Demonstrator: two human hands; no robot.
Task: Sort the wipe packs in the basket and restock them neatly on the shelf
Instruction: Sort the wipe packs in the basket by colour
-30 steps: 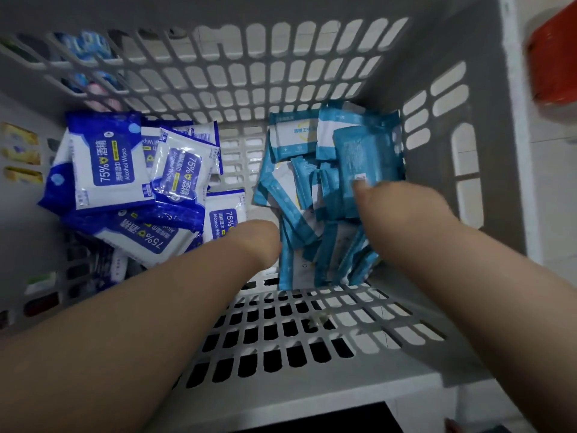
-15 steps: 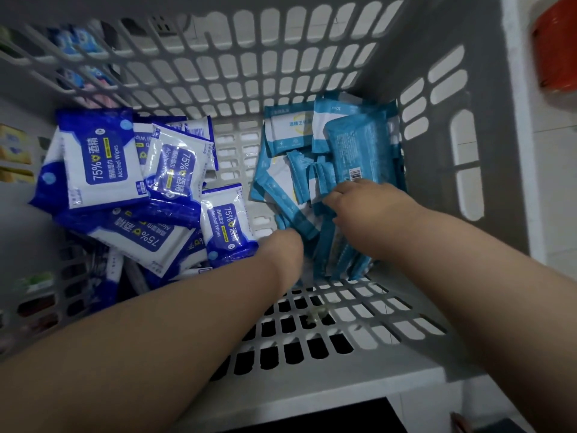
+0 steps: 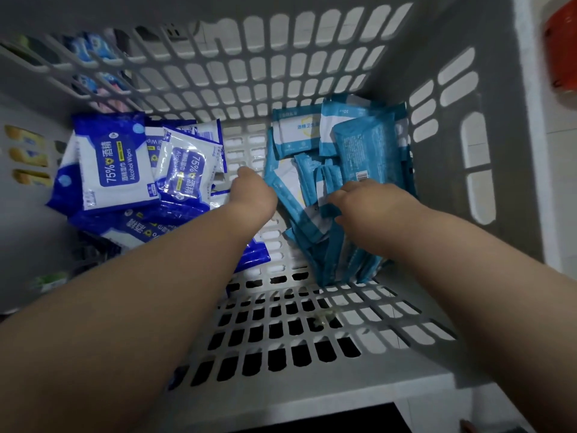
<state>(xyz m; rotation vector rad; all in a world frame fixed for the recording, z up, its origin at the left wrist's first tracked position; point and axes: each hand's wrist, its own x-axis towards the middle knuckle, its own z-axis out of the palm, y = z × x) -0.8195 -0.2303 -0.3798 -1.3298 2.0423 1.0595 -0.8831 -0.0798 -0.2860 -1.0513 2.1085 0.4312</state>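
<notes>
Both my arms reach down into a grey slotted basket (image 3: 312, 67). Several dark blue and white alcohol wipe packs (image 3: 115, 164) lie heaped on its left side. Several light teal wipe packs (image 3: 359, 145) stand bunched on the right. My left hand (image 3: 254, 195) sits in the gap between the two heaps, against the left edge of the teal packs; its fingers are hidden. My right hand (image 3: 371, 207) lies on top of the teal bunch with fingers curled onto the pack edges.
Through the basket's left and far walls I see shelf goods, blue packs (image 3: 93, 48) and yellow items (image 3: 28, 151). A red object (image 3: 562, 48) sits outside the basket at the top right. The near basket floor (image 3: 296, 323) is bare.
My left hand has moved up and away from me, from the near end of the teal packs to between the two heaps. My right hand shifted slightly lower over the teal bunch.
</notes>
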